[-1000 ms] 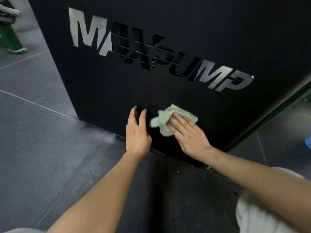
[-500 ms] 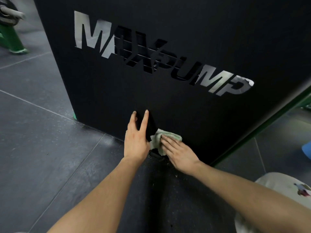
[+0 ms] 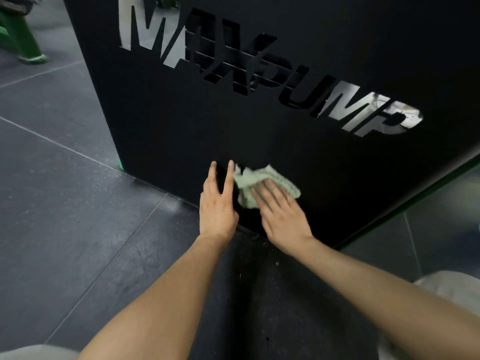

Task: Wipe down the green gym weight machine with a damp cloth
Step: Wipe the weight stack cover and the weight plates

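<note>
A big black panel (image 3: 298, 165) stands on the floor (image 3: 65, 203) and fills most of the view. It has the letters MAXPUMP (image 3: 259, 71) cut right through it, and light shows in the cut shapes at both ends of the word. Green edges of the machine peek out at the low left corner of the panel and along its right side. The cloth (image 3: 262, 181) is pale green and crumpled. It lies flat against the low part of the panel, under the letters and close to the floor. The right hand (image 3: 281, 214) presses on the cloth with straight fingers laid side by side. The fingers cover the lower half of the cloth, and the rest sticks out above and to the right of them. The left hand (image 3: 217, 203) is just beside the right one, to its left. Its fingers are straight and a little apart, and they point up along the panel. Its tips seem to touch the panel, and it holds nothing. The tip of one finger almost meets the left edge of the cloth. Both bare arms reach in from the bottom of the view. The floor is dark grey with thin pale lines. A green leg (image 3: 26, 37) of other gym gear stands on the floor at the top left, well apart from the hands.
</note>
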{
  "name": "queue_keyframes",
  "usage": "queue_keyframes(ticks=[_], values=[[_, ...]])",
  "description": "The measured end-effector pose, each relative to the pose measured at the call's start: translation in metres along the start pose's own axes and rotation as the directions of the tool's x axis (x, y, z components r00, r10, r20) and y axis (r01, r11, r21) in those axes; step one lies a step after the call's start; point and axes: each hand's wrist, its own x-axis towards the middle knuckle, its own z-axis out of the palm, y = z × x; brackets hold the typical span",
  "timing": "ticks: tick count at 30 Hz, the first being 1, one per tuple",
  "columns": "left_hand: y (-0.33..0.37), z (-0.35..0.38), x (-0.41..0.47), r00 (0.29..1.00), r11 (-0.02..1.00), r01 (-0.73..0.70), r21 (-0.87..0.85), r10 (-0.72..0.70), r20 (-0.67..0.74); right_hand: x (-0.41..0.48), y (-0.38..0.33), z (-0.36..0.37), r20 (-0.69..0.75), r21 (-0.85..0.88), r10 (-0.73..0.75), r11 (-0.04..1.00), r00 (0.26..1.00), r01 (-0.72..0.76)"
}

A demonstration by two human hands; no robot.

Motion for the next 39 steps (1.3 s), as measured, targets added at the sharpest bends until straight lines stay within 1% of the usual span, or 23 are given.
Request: queue_keyframes(ticks=[1, 3, 5, 6, 8, 11, 13, 14, 16, 18, 20, 22, 23, 25, 26, 27, 29, 31, 33, 34, 36, 38, 39], values=[[-0.004, 0.000, -0.001, 1.000, 1.000, 0.013, 0.010, -0.013, 0.012, -0.016, -0.012, 0.022, 0.085, 0.001, -0.051, 0.999, 0.995, 0.051], [-0.011, 0.000, -0.005, 0.998, 0.999, 0.040, 0.021, -0.041, 0.047, -0.041, -0.024, 0.049, 0.252, -0.010, -0.155, 0.987, 0.955, 0.163], [-0.020, -0.002, -0.009, 0.995, 0.998, 0.058, 0.038, -0.061, 0.081, -0.051, -0.020, 0.058, 0.335, -0.042, -0.254, 0.958, 0.907, 0.284], [-0.023, -0.003, -0.010, 0.993, 0.997, 0.070, 0.044, -0.073, 0.088, -0.050, -0.014, 0.055, 0.337, -0.055, -0.292, 0.943, 0.895, 0.328], [-0.029, -0.004, -0.011, 0.990, 0.994, 0.104, 0.040, -0.107, 0.089, -0.036, 0.004, 0.038, 0.254, -0.061, -0.308, 0.941, 0.917, 0.333], [-0.036, -0.005, -0.013, 0.985, 0.989, 0.148, 0.017, -0.149, 0.087, 0.003, 0.032, -0.011, 0.054, -0.076, -0.218, 0.972, 0.974, 0.222], [-0.038, -0.004, -0.013, 0.983, 0.987, 0.163, 0.005, -0.162, 0.089, 0.029, 0.041, -0.042, -0.094, -0.039, -0.089, 0.996, 0.992, 0.086], [-0.038, -0.004, -0.013, 0.982, 0.986, 0.164, 0.004, -0.164, 0.091, 0.037, 0.041, -0.052, -0.157, -0.010, -0.006, 1.000, 0.988, 0.005], [-0.037, -0.001, -0.012, 0.984, 0.988, 0.156, 0.000, -0.155, 0.090, 0.046, 0.030, -0.053, -0.216, 0.028, 0.130, 0.992, 0.968, -0.127], [-0.036, 0.002, -0.014, 0.985, 0.990, 0.144, -0.011, -0.142, 0.099, 0.042, 0.006, -0.031, -0.169, 0.045, 0.181, 0.983, 0.969, -0.176], [-0.036, 0.004, -0.016, 0.986, 0.992, 0.122, -0.007, -0.121, 0.111, 0.025, -0.023, 0.006, -0.073, 0.053, 0.142, 0.989, 0.987, -0.139], [-0.039, 0.006, -0.019, 0.986, 0.994, 0.113, -0.008, -0.111, 0.126, 0.001, -0.046, 0.044, 0.091, 0.050, 0.015, 0.999, 0.996, -0.020], [-0.041, 0.008, -0.020, 0.985, 0.993, 0.114, -0.013, -0.111, 0.135, -0.012, -0.052, 0.059, 0.183, 0.039, -0.072, 0.997, 0.981, 0.066], [-0.044, 0.011, -0.022, 0.981, 0.992, 0.121, -0.027, -0.115, 0.156, -0.029, -0.053, 0.076, 0.330, 0.004, -0.209, 0.976, 0.921, 0.219], [-0.044, 0.012, -0.021, 0.980, 0.991, 0.129, -0.036, -0.121, 0.159, -0.031, -0.048, 0.077, 0.370, -0.008, -0.251, 0.962, 0.894, 0.274], [-0.044, 0.012, -0.020, 0.979, 0.989, 0.142, -0.046, -0.133, 0.154, -0.029, -0.044, 0.073, 0.380, -0.005, -0.286, 0.950, 0.880, 0.312], [-0.043, 0.009, -0.015, 0.977, 0.982, 0.176, -0.068, -0.166, 0.137, -0.015, -0.029, 0.055, 0.277, -0.002, -0.296, 0.951, 0.914, 0.309], [-0.043, 0.004, -0.010, 0.976, 0.978, 0.193, -0.076, -0.184, 0.117, 0.011, -0.008, 0.021, 0.117, -0.013, -0.249, 0.967, 0.961, 0.253], [-0.044, -0.002, -0.004, 0.980, 0.977, 0.189, -0.097, -0.181, 0.082, 0.042, 0.017, -0.025, -0.037, -0.016, -0.166, 0.986, 0.985, 0.166], [-0.044, -0.005, -0.001, 0.982, 0.977, 0.184, -0.108, -0.179, 0.061, 0.059, 0.028, -0.050, -0.122, -0.006, -0.098, 0.995, 0.988, 0.098], [-0.044, -0.007, 0.003, 0.985, 0.977, 0.175, -0.125, -0.173, 0.024, 0.090, 0.043, -0.090, -0.266, 0.022, 0.048, 0.999, 0.963, -0.044], [-0.042, -0.006, 0.005, 0.985, 0.976, 0.172, -0.131, -0.172, 0.013, 0.108, 0.046, -0.105, -0.329, 0.041, 0.148, 0.989, 0.933, -0.143], [-0.042, -0.005, 0.005, 0.985, 0.977, 0.171, -0.130, -0.171, 0.016, 0.111, 0.041, -0.102, -0.334, 0.035, 0.163, 0.986, 0.928, -0.161]])
